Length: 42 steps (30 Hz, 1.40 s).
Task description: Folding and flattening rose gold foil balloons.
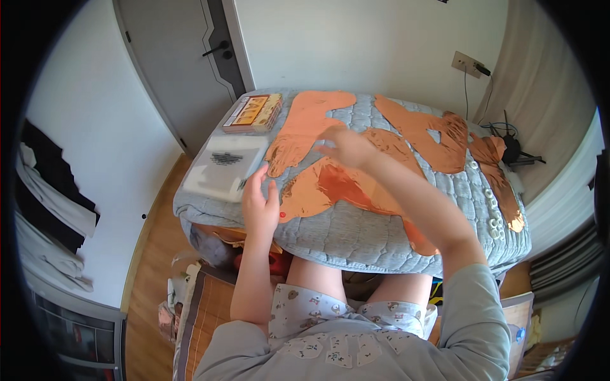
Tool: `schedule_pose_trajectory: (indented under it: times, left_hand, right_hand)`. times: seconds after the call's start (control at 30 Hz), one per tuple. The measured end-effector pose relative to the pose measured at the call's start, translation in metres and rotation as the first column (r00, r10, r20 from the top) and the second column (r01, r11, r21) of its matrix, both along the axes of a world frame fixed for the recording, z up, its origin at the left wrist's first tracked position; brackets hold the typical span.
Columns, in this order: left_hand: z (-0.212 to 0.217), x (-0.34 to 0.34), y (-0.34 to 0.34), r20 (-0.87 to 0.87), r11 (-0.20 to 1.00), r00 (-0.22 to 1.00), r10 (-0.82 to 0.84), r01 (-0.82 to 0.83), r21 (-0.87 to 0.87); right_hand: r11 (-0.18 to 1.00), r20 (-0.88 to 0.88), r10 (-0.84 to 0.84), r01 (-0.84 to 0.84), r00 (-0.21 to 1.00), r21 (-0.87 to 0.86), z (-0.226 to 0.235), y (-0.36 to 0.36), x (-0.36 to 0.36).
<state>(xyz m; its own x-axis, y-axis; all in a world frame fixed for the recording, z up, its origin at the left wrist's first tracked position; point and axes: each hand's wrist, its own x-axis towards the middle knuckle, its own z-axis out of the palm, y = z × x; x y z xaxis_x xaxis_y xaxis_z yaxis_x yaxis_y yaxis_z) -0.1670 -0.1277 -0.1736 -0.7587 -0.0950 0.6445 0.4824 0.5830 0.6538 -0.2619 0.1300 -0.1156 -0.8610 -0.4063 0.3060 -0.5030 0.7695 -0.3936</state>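
Several flat rose-gold foil balloons lie on a grey quilted cover. My left hand (259,202) is raised beside the lower left end of the large middle balloon (375,190), fingers up and thumb apart, with nothing visible in it. A small red round thing (283,214) shows next to its wrist. My right hand (349,147) hovers over the middle of the bed, its fingers bent toward the left and their tips apart; I make out nothing between them. Behind it lies another foil balloon (311,117). Toward the right are a balloon with a triangular opening (445,143) and a narrow crinkled one (499,181).
A clear plastic pack (225,166) and a printed box (254,113) sit at the bed's left side. White rings (495,219) lie near the right edge, beside a black cabled device (518,149). A grey door (178,57) stands beyond.
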Motion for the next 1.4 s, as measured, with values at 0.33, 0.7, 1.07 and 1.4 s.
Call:
schedule_pose_trajectory:
  times: [0.33,0.7,1.07,1.4]
  left_hand:
    - [-0.016,-0.047,0.012,0.036,0.985,0.999,0.033,-0.026,-0.172]
    - [-0.015,-0.048,0.018,0.081,0.990,0.997,-0.012,0.024,-0.139]
    - [-0.008,-0.043,0.015,0.120,0.991,0.992,-0.043,0.057,-0.122]
    - [0.000,-0.044,0.041,0.035,0.980,0.993,-0.112,0.116,-0.159]
  right_hand:
    - [0.958,0.049,0.131,-0.139,0.990,0.252,-0.022,-0.111,-0.011]
    - [0.948,0.084,0.314,-0.307,0.946,-0.082,-0.026,-0.068,-0.049]
    - [0.941,0.231,0.322,-0.284,0.918,-0.184,0.012,-0.022,-0.022]
    - [-0.093,0.523,0.107,0.532,0.846,-0.842,0.053,0.218,-0.125]
